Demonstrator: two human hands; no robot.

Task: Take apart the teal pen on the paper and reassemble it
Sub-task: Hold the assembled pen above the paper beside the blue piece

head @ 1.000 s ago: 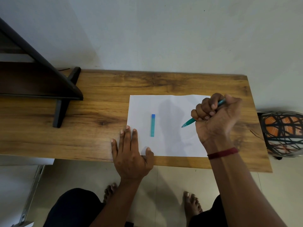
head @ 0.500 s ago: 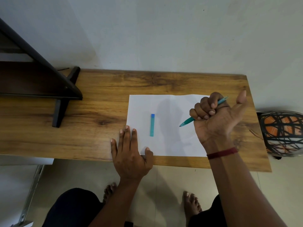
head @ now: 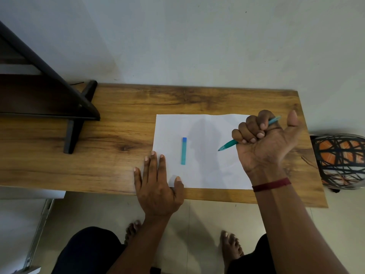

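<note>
My right hand (head: 264,143) is fisted around the teal pen (head: 229,144) above the right part of the white paper (head: 207,175). The pen's tip points down-left and its rear end sticks out past my fingers at the upper right. My thumb is lifted off the pen and points up. The pen's teal cap (head: 183,151), with a blue end, lies alone on the paper, left of centre. My left hand (head: 156,180) lies flat, fingers spread, on the paper's near-left corner and the table.
The wooden table (head: 98,155) stands against a pale wall. A dark shelf stand (head: 75,115) occupies its left part. A patterned orange and black object (head: 339,161) sits off the right edge. My bare feet are on the floor below.
My right thumb has lifted off the pen's rear end and now points upward. The pen, the cap and my left hand have stayed almost where they were.
</note>
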